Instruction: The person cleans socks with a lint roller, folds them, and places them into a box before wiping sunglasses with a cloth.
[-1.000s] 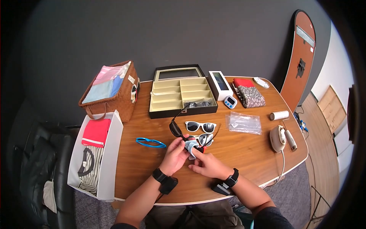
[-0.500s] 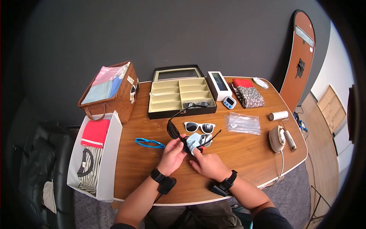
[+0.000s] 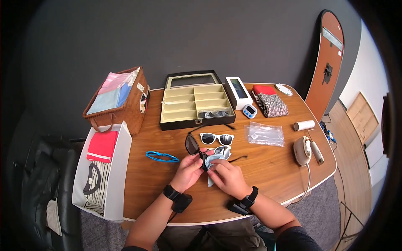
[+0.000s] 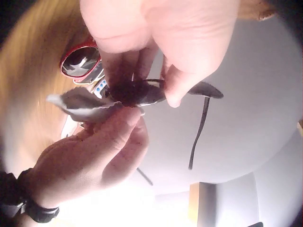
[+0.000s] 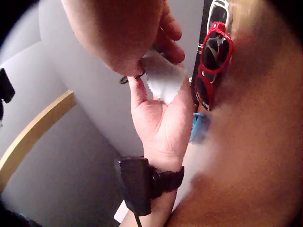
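Black sunglasses [image 3: 192,144] are held above the table by the left hand [image 3: 187,172], its thumb and fingers pinching the frame near the middle. A light blue-grey cloth [image 3: 212,159] lies over one lens, pinched there by the right hand [image 3: 229,178]. In the left wrist view the left hand [image 4: 161,33] grips the sunglasses [image 4: 147,92] from above, and the right hand [image 4: 94,161] holds the cloth [image 4: 83,104] against them. The right wrist view shows the cloth [image 5: 163,78] between both hands; the sunglasses are mostly hidden there.
White sunglasses [image 3: 217,139] lie behind the hands, with red sunglasses [image 5: 216,54] nearby in the right wrist view. Blue glasses [image 3: 162,157] lie left. Around them are a compartment case [image 3: 180,124], plastic bags [image 3: 265,134], a steamer [image 3: 301,151], a white bin [image 3: 118,175] and a brown basket [image 3: 133,111].
The sunglasses have turned a little in the left hand, their arms shifting. The right hand's fingers have moved over the cloth, which now hangs lower beneath them.
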Action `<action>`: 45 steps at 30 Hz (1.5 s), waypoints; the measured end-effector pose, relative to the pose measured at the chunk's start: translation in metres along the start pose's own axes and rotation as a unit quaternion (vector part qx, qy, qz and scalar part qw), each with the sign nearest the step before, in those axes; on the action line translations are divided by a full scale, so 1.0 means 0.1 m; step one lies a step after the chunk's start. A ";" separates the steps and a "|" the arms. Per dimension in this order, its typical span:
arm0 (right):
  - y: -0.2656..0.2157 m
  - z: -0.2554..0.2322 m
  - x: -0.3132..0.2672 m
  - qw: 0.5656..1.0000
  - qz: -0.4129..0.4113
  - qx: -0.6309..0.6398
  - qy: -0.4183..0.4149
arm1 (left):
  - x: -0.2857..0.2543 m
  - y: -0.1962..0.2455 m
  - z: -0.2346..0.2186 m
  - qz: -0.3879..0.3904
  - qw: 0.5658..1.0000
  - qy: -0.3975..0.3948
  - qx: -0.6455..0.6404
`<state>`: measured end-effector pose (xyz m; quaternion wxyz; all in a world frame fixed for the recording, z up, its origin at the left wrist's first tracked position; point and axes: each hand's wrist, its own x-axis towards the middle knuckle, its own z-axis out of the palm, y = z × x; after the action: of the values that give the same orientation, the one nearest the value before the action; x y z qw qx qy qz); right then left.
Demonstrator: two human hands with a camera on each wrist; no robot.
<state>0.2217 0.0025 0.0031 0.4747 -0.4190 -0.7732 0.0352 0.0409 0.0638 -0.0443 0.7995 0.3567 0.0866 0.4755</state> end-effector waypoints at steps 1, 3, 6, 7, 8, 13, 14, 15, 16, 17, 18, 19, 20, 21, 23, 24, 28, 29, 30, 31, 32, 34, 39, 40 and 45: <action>0.04 0.03 -0.03 1.000 -0.001 -0.012 -0.026 | -0.01 0.00 0.00 -0.013 1.000 -0.006 0.019; 0.05 0.07 -0.06 0.998 0.045 -0.015 -0.039 | 0.00 -0.03 0.00 -0.025 0.999 -0.014 0.038; 0.04 0.08 -0.04 0.999 0.046 0.000 0.004 | 0.00 -0.10 -0.01 0.001 0.997 -0.021 0.069; 0.05 0.07 -0.04 0.999 0.041 0.032 -0.012 | -0.01 -0.09 0.00 0.000 0.997 -0.019 0.069; 0.06 0.06 -0.05 0.997 0.037 0.063 -0.029 | -0.01 -0.07 0.01 0.007 0.998 -0.014 0.068; -0.06 0.04 -0.02 0.995 0.082 0.007 -0.060 | 0.00 -0.09 0.02 0.022 0.997 -0.006 0.073; -0.08 0.04 -0.02 0.994 0.096 -0.006 -0.061 | 0.00 -0.08 0.02 0.021 0.997 -0.006 0.071; -0.05 0.01 -0.03 0.993 0.097 -0.007 -0.061 | 0.00 -0.06 0.02 0.022 0.997 -0.011 0.067; 0.01 -0.01 -0.03 0.994 0.068 0.040 -0.074 | 0.01 -0.04 0.02 0.025 0.998 -0.016 0.063; 0.05 -0.02 -0.03 0.992 0.037 0.087 -0.087 | 0.01 -0.03 0.02 0.026 0.998 -0.015 0.063; 0.02 -0.01 -0.02 0.991 0.036 0.090 -0.088 | 0.00 -0.03 0.02 0.028 0.997 -0.011 0.070; -0.01 -0.01 -0.01 0.993 0.066 0.038 -0.094 | 0.00 -0.02 0.03 0.031 0.996 -0.009 0.078; -0.04 -0.01 0.00 0.990 0.096 -0.015 -0.098 | 0.01 -0.07 0.01 0.035 0.994 -0.008 0.099; -0.04 0.01 0.01 0.990 0.096 -0.015 -0.097 | 0.02 -0.06 0.00 0.034 0.994 -0.009 0.100; -0.02 0.01 0.00 0.995 0.041 0.053 -0.075 | 0.02 -0.03 -0.03 0.027 0.997 -0.011 0.072; -0.02 0.00 -0.02 0.990 0.037 0.107 -0.078 | 0.03 -0.01 -0.05 0.031 0.997 -0.011 0.070; 0.10 -0.09 -0.07 0.985 0.035 0.150 -0.077 | 0.06 0.21 -0.12 0.095 0.995 0.020 -0.026; 0.15 -0.13 -0.04 0.984 0.039 0.153 -0.078 | 0.04 0.27 -0.14 0.099 0.995 0.023 -0.020; 0.14 -0.17 -0.01 0.979 0.087 0.161 -0.093 | 0.02 0.31 -0.14 0.101 0.992 -0.021 -0.072; 0.12 -0.20 0.01 0.970 0.135 0.168 -0.110 | 0.00 0.35 -0.16 0.103 0.985 -0.064 -0.125; 0.12 -0.23 -0.01 0.939 0.219 0.221 -0.148 | -0.02 0.35 -0.21 0.082 0.986 -0.063 -0.131; 0.08 -0.17 0.00 0.908 0.251 0.285 -0.177 | -0.07 0.36 -0.25 0.058 0.983 -0.092 -0.144; 0.14 -0.03 -0.07 0.947 0.192 0.217 -0.142 | -0.10 0.36 -0.26 0.049 0.975 -0.140 -0.163; 0.12 -0.04 -0.04 0.949 0.202 0.205 -0.126 | -0.10 0.36 -0.28 0.051 0.975 -0.144 -0.162; 0.17 -0.05 -0.08 0.964 0.165 0.164 -0.129 | -0.10 0.39 -0.25 0.032 0.970 -0.173 -0.170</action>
<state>0.2378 0.0064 -0.0081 0.4207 -0.4493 -0.7316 0.2932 -0.0038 0.0787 -0.0389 0.8357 0.2947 -0.1463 0.4398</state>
